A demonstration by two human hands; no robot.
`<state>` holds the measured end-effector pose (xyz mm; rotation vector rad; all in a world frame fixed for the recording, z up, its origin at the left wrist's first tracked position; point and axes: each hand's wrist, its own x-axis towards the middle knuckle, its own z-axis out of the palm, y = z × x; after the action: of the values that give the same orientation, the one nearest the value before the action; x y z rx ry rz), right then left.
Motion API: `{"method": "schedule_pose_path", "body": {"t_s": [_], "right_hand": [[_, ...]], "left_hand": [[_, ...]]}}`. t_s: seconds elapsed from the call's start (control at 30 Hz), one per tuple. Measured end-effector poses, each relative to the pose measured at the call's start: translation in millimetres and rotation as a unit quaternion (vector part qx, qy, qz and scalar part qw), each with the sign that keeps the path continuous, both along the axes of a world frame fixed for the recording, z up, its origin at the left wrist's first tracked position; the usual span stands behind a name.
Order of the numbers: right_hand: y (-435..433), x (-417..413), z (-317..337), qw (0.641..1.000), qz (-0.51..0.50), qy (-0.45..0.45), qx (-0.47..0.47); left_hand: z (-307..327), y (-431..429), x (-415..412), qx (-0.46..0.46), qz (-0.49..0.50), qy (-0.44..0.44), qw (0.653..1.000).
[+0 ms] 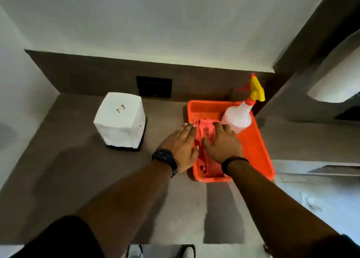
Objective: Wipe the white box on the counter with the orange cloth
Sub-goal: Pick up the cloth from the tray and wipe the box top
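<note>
Two hands are over the orange tray [259, 152], none on the box. Left hand [181, 146] lies flat, fingers extended, across the tray's left rim; its grip is loose and spread, holding nothing. Right hand [224, 143] rests palm-down on the orange cloth [206, 133], which lies crumpled inside the tray; fingers splayed, not closed round the cloth. Whether the fingertips have begun to pinch the fabric cannot be told, as the palm hides them.

Progress: judged to be at the very start. Cloth not yet lifted out. The white box [120, 119] stands untouched on the surface, well apart to the left of the tray, upright on a dark base. Small brown marks show on its top face and one more low on the right side. Left to do: gather the cloth, carry it across, wipe top and sides.

A spray bottle [238, 119] with a yellow and red trigger head stands in the far right corner of the tray, just beside the right hand. It could be knocked when the cloth is pulled out.

Surface [78, 170]: grey-brown, matte, bare apart from the box and the tray. It sits in a recess with a low upstand of the same colour behind, which carries a dark rectangular plate [153, 86]. White wall [155, 24] above. Lighting is dim. A pale curved fitting at the far right edge is not identifiable.
</note>
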<state>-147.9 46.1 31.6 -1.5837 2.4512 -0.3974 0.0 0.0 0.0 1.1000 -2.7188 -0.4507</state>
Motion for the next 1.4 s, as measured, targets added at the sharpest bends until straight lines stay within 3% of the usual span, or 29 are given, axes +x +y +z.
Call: {"method": "schedule_pose_path", "body": {"t_s": [0.13,0.33,0.43,0.5,0.6,0.7,0.87,1.0,1.17,1.33,1.4], "right_hand": [[3.5,0.7,-24.5,0.991,0.008,-0.001,0.137],[-5.5,3.5,-47.5,0.995,-0.012,-0.038,0.095],[-10.9,8.4,-37.9,0.993,-0.072,-0.091,0.021],[-17.9,16.2,-22.9,0.981,-0.126,-0.129,-0.074],[-38.6,40.8,7.5,0.946,-0.133,-0.186,-0.231],[-65.8,79.8,33.7,0.903,-0.123,-0.292,-0.289],[-84.6,144.5,34.4,0.841,-0.162,-0.457,-0.241],[-84.4,174.1,11.9,0.828,-0.165,-0.496,-0.201],[-86.0,195.7,-9.7,0.819,-0.121,-0.526,-0.193],[-85.4,199.4,-27.5,0.839,-0.178,-0.492,-0.15],[-84.4,195.8,-26.5,0.824,-0.172,-0.508,-0.183]], "left_hand": [[-16.4,5.2,-2.7,0.011,-0.003,-0.02,1.0],[-21.1,8.1,-1.4,0.013,0.004,-0.001,1.0],[-3.9,-3.3,6.2,0.019,-0.011,-0.007,1.0],[22.0,-20.6,19.8,-0.009,-0.022,0.034,0.999],[75.2,-55.6,54.1,-0.087,0.001,0.085,0.992],[115.4,-92.5,99.2,-0.117,0.034,0.073,0.99],[117.3,-138.8,155.8,-0.001,0.042,-0.111,0.993],[92.2,-153.5,164.4,0.05,0.006,-0.223,0.973],[76.8,-159.6,161.9,0.027,-0.016,-0.215,0.976],[74.1,-159.4,162.6,0.026,-0.022,-0.188,0.981],[73.6,-159.1,162.7,0.025,-0.023,-0.184,0.982]]}}
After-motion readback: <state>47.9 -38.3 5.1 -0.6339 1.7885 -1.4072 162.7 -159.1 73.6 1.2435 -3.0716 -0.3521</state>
